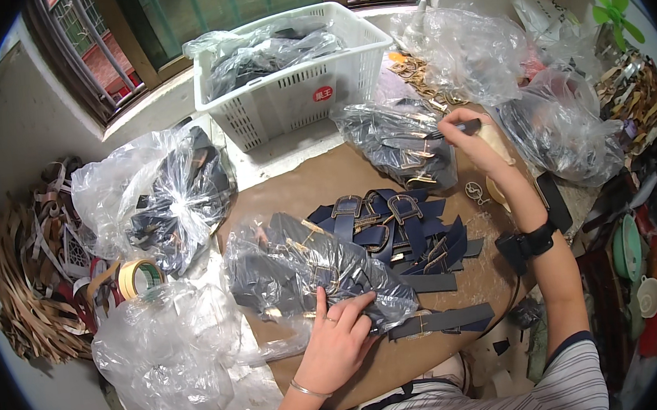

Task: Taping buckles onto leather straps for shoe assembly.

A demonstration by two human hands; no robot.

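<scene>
My left hand (341, 330) lies on a clear plastic bag (279, 268) full of dark straps, its fingers spread and pressing on the film. Farther right, my right hand (473, 139) pinches a slim dark strip (447, 130) above another clear bag (385, 134) of dark straps with gold-coloured hardware. I cannot make out exactly what the strip is. Between the two bags sits a loose pile of navy buckle straps (392, 223), with buckles and stitching showing. A few flat dark straps (448, 319) lie apart at the near side of the pile.
A white plastic crate (296, 102) with bagged pieces stands at the back by the window. Left are another filled bag (179, 194), a tape roll (138, 279), crumpled plastic (169, 352) and hanging leather strips (35, 285). More bags (560, 126) and a green fan (615, 10) are right.
</scene>
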